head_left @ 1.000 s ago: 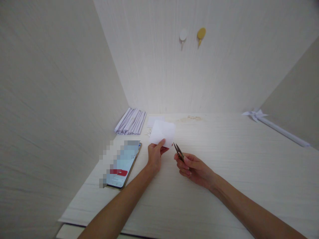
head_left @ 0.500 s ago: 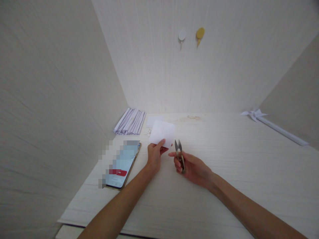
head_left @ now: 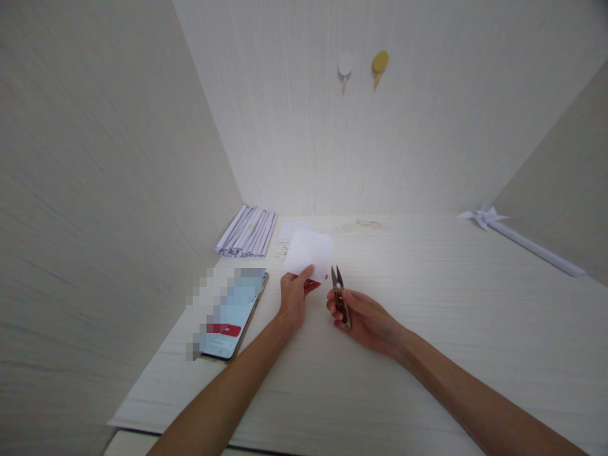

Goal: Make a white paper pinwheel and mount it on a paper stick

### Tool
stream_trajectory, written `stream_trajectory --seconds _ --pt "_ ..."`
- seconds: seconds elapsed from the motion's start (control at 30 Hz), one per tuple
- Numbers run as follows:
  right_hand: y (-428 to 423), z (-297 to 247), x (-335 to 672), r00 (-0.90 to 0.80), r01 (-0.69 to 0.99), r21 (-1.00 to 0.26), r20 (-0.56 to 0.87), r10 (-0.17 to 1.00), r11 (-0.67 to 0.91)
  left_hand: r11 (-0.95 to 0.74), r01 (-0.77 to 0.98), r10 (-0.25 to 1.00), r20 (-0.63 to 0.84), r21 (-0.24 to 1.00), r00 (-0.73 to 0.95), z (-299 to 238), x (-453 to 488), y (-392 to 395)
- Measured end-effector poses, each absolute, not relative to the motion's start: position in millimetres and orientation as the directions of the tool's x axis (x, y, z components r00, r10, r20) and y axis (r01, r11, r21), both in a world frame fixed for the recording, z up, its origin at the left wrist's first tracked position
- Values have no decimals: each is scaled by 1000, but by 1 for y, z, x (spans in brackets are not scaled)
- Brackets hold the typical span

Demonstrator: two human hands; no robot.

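My left hand [head_left: 294,297] pinches the near edge of a small white paper square [head_left: 310,253], holding it up a little above the pale wooden desk [head_left: 427,329]. Just to its right, my right hand [head_left: 363,316] grips small thread snips [head_left: 339,292] with the blades open and pointing up and away, close to the paper's lower right corner. The blades do not touch the paper.
A phone [head_left: 231,313] with a lit screen lies at the left. Behind it a stack of folded white paper strips [head_left: 247,230] lies by the left wall, with another white paper piece [head_left: 293,229] beside it. A white paper pinwheel on a rod [head_left: 517,238] lies at the far right.
My right hand turned the snips from tilted left to nearly upright and moved them slightly nearer the paper. My left hand and the paper stayed almost still.
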State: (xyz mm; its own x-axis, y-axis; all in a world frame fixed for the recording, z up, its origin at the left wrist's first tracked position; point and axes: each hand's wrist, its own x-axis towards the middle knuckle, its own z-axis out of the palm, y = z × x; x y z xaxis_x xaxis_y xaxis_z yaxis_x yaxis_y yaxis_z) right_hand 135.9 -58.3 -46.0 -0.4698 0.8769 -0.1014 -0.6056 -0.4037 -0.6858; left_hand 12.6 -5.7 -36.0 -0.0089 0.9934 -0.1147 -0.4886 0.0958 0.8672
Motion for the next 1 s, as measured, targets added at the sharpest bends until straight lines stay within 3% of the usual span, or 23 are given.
stream_trajectory --seconds 1.0 --pt "-60 -43 134 -435 -478 -843 -17 900 -247 107 -498 987 -153 860 -51 -35 12 -4"
